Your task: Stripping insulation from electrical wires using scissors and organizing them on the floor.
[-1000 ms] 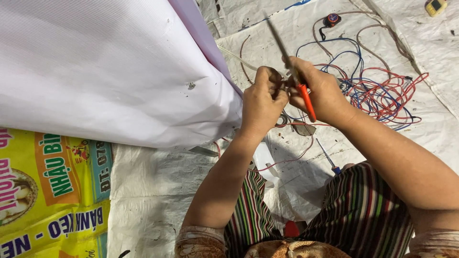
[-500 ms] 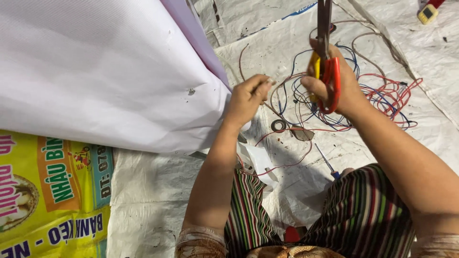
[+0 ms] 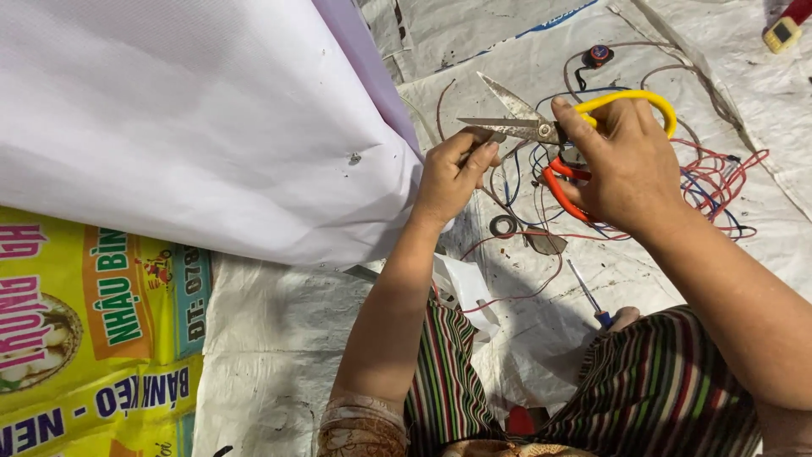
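My right hand (image 3: 622, 161) grips a pair of scissors (image 3: 541, 127) with one yellow and one red handle loop. Their steel blades are spread apart and point left. My left hand (image 3: 452, 173) is just below the blades, its fingers pinched on a thin wire (image 3: 499, 173) close to the lower blade. A tangle of red, blue and dark wires (image 3: 702, 182) lies on the white woven mat (image 3: 279, 338) behind both hands.
A large white sheet (image 3: 169, 127) covers the upper left, over a yellow printed banner (image 3: 93, 338). A roll of tape (image 3: 504, 226) and a blue-handled screwdriver (image 3: 588, 296) lie by my striped trousers (image 3: 651, 389). A small round part (image 3: 597, 55) and a yellow tool (image 3: 782, 32) sit farther away.
My right hand turned the scissors from upright to pointing left with blades spread. My left hand rose toward the blades, holding the wire.
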